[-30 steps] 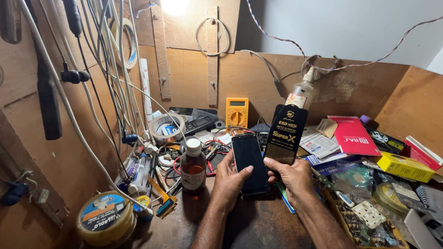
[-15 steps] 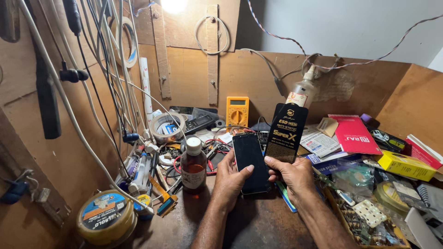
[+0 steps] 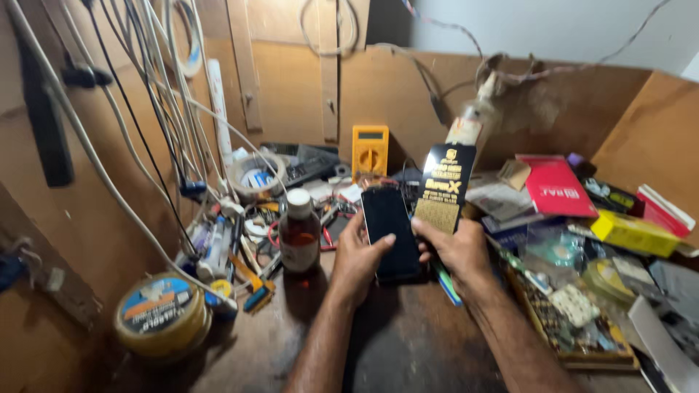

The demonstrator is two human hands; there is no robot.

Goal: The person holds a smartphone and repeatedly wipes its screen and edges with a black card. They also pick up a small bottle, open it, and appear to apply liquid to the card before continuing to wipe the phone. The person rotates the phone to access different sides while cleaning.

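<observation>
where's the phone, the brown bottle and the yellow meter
phone (image 3: 389, 229), head view, middle of its dark screen
brown bottle (image 3: 299, 244), head view, its glass body
yellow meter (image 3: 370, 149), head view, its front face by the dial

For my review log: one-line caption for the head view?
Both hands hold a dark phone over a cluttered workbench.

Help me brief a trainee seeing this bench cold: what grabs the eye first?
The dark phone at centre, held in the left hand, with the right hand gripping a black-and-gold packet beside it. Behind stands a yellow multimeter; a brown bottle sits left, and a round tin at the near left.
</observation>
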